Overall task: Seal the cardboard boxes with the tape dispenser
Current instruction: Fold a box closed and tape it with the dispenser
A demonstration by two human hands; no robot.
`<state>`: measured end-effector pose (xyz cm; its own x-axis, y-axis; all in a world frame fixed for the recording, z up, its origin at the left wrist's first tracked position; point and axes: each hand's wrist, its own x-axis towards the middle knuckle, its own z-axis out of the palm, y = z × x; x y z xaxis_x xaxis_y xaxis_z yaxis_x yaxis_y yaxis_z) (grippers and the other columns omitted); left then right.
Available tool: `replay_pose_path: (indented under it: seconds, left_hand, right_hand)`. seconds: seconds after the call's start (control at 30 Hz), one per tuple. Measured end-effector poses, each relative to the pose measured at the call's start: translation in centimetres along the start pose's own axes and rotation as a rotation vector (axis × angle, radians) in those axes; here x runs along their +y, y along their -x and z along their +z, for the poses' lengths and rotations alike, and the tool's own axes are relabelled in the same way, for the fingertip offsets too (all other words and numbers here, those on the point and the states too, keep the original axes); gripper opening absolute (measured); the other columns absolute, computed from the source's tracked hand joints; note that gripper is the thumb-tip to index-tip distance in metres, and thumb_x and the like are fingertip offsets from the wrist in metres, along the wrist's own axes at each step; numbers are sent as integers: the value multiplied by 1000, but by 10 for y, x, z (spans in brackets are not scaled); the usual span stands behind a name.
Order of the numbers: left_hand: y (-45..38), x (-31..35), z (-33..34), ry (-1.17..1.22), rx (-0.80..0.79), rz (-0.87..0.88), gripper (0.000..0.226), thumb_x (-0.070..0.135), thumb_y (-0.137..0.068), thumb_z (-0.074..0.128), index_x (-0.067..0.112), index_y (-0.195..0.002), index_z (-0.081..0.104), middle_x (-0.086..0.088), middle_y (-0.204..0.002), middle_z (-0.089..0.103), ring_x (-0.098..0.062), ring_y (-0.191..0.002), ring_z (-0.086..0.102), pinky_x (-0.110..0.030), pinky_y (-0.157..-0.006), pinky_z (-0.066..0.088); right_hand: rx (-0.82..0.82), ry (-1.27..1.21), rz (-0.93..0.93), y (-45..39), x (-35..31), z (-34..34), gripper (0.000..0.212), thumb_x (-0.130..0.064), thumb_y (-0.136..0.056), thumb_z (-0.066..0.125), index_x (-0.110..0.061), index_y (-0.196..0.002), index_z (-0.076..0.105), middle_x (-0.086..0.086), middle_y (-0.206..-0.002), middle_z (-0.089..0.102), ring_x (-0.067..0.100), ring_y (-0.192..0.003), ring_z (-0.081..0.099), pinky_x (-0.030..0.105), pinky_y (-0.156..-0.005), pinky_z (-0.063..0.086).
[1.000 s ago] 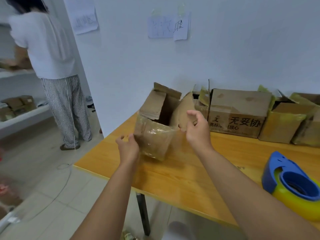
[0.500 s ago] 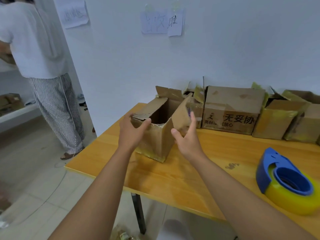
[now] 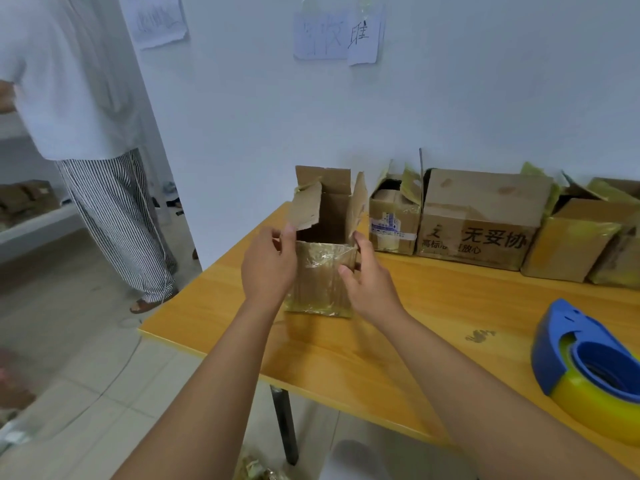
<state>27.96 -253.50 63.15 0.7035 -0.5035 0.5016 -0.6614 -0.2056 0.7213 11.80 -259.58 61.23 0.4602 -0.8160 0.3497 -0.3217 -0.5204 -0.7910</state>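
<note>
A small worn cardboard box (image 3: 320, 278) stands upright on the wooden table (image 3: 381, 358), its top flaps open and its sides wrapped in old shiny tape. My left hand (image 3: 266, 265) grips its left side, thumb by the left flap. Around the right side curls my right hand (image 3: 370, 285), thumb on the front face. The blue tape dispenser (image 3: 588, 362), loaded with a yellow roll, lies untouched on the table at the right.
Along the wall behind stand more open boxes: a small one (image 3: 393, 220), a large printed one (image 3: 485, 220) and taped ones (image 3: 575, 244). A person (image 3: 86, 98) in striped trousers stands at the left near shelves (image 3: 31, 226). The table's front edge is close to me.
The small box was tilted in my hands with its opening turned away; now it stands upright on the table. Both hands have shifted to its left and right sides.
</note>
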Motion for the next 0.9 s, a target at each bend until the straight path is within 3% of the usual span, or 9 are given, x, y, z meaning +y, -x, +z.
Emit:
replay_pose_path:
  seconds: [0.07, 0.13, 0.2, 0.27, 0.33, 0.43, 0.57, 0.73, 0.9]
  left_hand:
    - [1, 1, 5, 9, -50, -29, 60, 71, -88, 46, 23, -123, 53, 6, -106, 64, -10, -90, 61, -29, -67, 51]
    - [-1, 5, 9, 25, -98, -41, 80, 75, -81, 53, 25, -141, 39, 2, -125, 60, -16, -107, 60, -39, -84, 56]
    - [0, 7, 13, 112, -148, -46, 93, 75, -77, 59, 30, -150, 22, -1, -145, 45, -20, -126, 51, -40, -96, 50]
    - [14, 6, 20, 171, -167, 9, 98, 71, -77, 64, 38, -152, 11, 0, -156, 25, -22, -140, 36, -33, -99, 41]
    - [37, -1, 30, 123, -136, 127, 97, 65, -80, 67, 42, -152, 8, -1, -159, 14, -27, -145, 25, -34, -99, 38]
    - [60, -11, 46, -112, -144, 275, 90, 63, -83, 67, 42, -155, 16, -12, -164, 3, -37, -149, 10, -49, -114, 33]
    - [55, -13, 63, -307, -125, 383, 87, 67, -84, 60, 35, -156, 22, -20, -163, 5, -44, -149, 4, -53, -118, 20]
    - [32, -8, 93, -325, -209, 332, 91, 65, -87, 58, 41, -156, 4, -13, -164, -10, -40, -150, -7, -51, -121, 14]
    - [-7, -7, 128, -240, -308, 306, 90, 60, -91, 56, 48, -153, -8, -3, -163, -23, -37, -150, -13, -55, -121, 17]
  right_hand:
    - [15, 47, 13, -5, 2, 1, 66, -25, -101, 55, -32, -156, 18, 1, -148, 49, 21, -131, 50, 36, -102, 47]
    - [16, 71, 42, -12, 5, 0, 72, -25, -100, 57, -34, -156, 13, 2, -147, 50, 23, -128, 53, 35, -97, 49]
    - [-44, -3, 77, -16, 9, -3, 82, -20, -99, 60, -37, -157, 4, 0, -154, 41, 23, -133, 49, 37, -102, 48]
    - [-149, -131, 98, -13, 18, -6, 93, -16, -98, 61, -40, -156, -8, -5, -163, 24, 22, -143, 37, 46, -111, 42]
    - [-183, -61, 112, -5, 30, -8, 94, -22, -97, 61, -44, -155, -10, -7, -165, 17, 20, -146, 32, 46, -113, 40]
    - [-171, 269, 117, 7, 57, -15, 86, -37, -96, 59, -39, -156, -2, -5, -166, 15, 22, -147, 29, 42, -111, 39]
    - [-249, 669, 197, 9, 88, -41, 82, -64, -92, 48, -35, -157, 7, -1, -167, 10, 26, -152, 12, 51, -120, 20]
    - [-339, 779, 251, 6, 112, -56, 81, -81, -88, 30, -41, -156, 13, -1, -167, 9, 28, -153, 7, 55, -120, 11]
    - [-293, 766, 248, 4, 128, -50, 86, -88, -79, 16, -43, -151, 25, -6, -165, 16, 24, -152, 8, 55, -119, 6]
